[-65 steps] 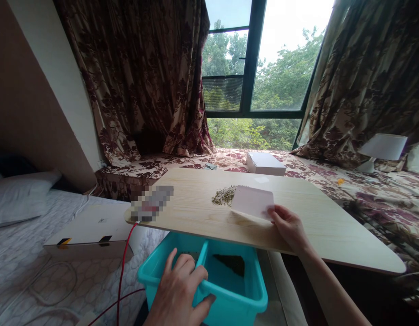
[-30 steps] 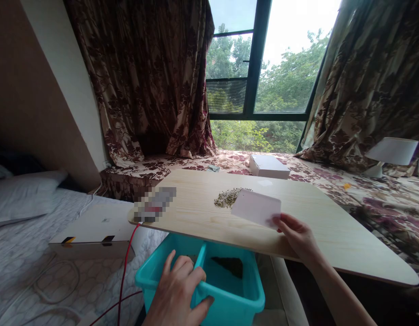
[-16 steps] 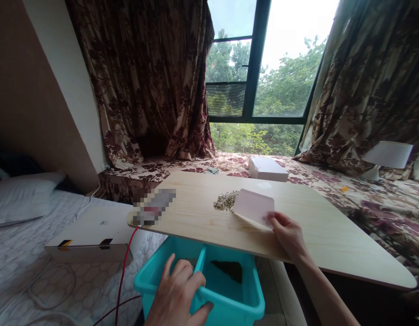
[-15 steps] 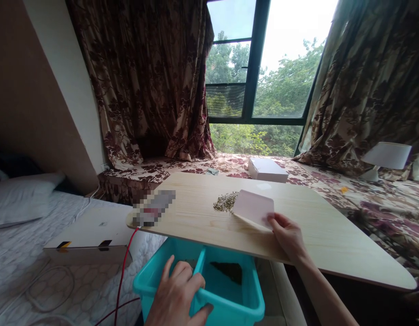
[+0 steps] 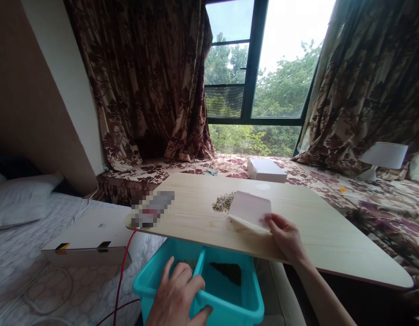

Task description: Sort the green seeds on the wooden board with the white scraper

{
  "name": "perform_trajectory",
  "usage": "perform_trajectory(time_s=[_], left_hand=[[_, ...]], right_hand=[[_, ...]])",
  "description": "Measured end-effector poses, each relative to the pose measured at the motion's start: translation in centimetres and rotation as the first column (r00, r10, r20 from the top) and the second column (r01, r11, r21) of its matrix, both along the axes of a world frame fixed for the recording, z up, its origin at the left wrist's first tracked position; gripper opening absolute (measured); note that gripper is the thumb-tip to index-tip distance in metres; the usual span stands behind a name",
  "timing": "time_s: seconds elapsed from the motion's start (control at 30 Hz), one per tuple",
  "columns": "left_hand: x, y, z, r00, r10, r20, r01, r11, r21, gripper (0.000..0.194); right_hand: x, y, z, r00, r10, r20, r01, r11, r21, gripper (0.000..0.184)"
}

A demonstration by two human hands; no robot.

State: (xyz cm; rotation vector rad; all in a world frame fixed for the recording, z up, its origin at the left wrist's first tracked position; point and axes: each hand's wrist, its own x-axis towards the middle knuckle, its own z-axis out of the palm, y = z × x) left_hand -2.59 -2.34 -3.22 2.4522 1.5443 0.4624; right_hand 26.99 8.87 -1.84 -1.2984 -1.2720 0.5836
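Note:
My right hand (image 5: 287, 235) pinches the near right corner of a thin white card (image 5: 250, 208) with rounded corners. The card is tilted over the pale wooden tabletop (image 5: 196, 217), its left edge against a small spread of greenish grains (image 5: 223, 202). Part of the grains is hidden behind it. Below the table's front edge stands a turquoise plastic bin (image 5: 230, 302) with a divider. My left hand (image 5: 180, 290) grips its near rim by the divider, fingers over the inside and thumb at the outer side. A dark patch (image 5: 230, 272) lies in the bin's right compartment.
A blurred-out device (image 5: 153, 209) with a red cable (image 5: 124, 262) lies at the table's left end. A white carton (image 5: 90, 231) rests on the bed. On the window ledge are a white box (image 5: 267, 170) and a lamp (image 5: 384, 156).
The white card has shifted slightly left and towards me in my right hand, over part of the grains. My left hand stays on the bin's rim.

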Motion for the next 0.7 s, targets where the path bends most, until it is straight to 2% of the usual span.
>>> perform_trajectory(time_s=[0.37, 0.7], left_hand=[[0.43, -0.17, 0.53, 0.999, 0.024, -0.025, -0.024, 1.000, -0.003, 0.013], [0.03, -0.12, 0.17, 1.000, 0.010, 0.011, -0.010, 1.000, 0.014, 0.014]], right_hand=[[-0.01, 0.08, -0.15, 0.999, 0.014, 0.052, -0.015, 0.999, 0.032, 0.028], [-0.22, -0.75, 0.49, 0.999, 0.017, -0.040, -0.016, 1.000, 0.017, 0.023]])
